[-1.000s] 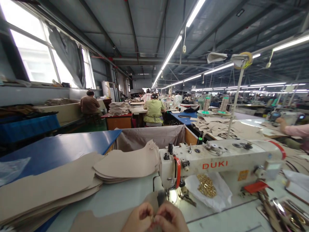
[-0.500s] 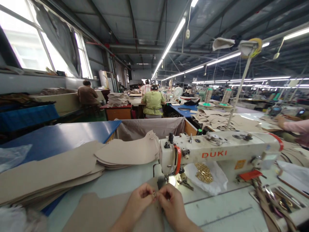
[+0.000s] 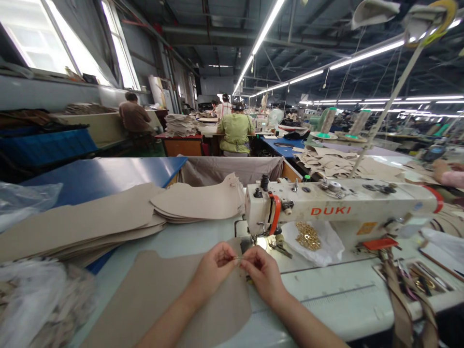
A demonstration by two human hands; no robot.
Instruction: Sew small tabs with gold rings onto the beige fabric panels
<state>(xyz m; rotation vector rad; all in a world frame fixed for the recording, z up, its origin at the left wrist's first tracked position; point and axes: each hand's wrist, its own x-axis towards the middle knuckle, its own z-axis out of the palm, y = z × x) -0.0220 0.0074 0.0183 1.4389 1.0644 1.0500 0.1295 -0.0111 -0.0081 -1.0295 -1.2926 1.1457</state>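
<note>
Over a flat beige fabric piece (image 3: 170, 285), just in front of the sewing machine's needle area, both hands come together with bent, pinching fingers. Between the fingertips of my left hand (image 3: 217, 266) is a small metal fitting (image 3: 238, 258), too small to make out fully. My right hand (image 3: 263, 273) pinches at its other side, and its fingertips almost touch the left ones. The white sewing machine (image 3: 329, 208) stands behind and to the right. Under its arm, gold metal fittings (image 3: 308, 237) lie heaped on a white plastic bag (image 3: 331, 249).
Stacked beige fabric pieces (image 3: 83, 217) lie on the left. A tray (image 3: 440, 290) of tools and beige straps (image 3: 402, 295) sit at the right. A plastic-wrapped bundle (image 3: 39, 299) is at lower left. Co-workers sit farther off, one in a green top (image 3: 235, 130).
My view has tilted downward and shifted, so the machine and stacks appear higher. Both hands remain pinched together near the needle area, with more of the forearms showing.
</note>
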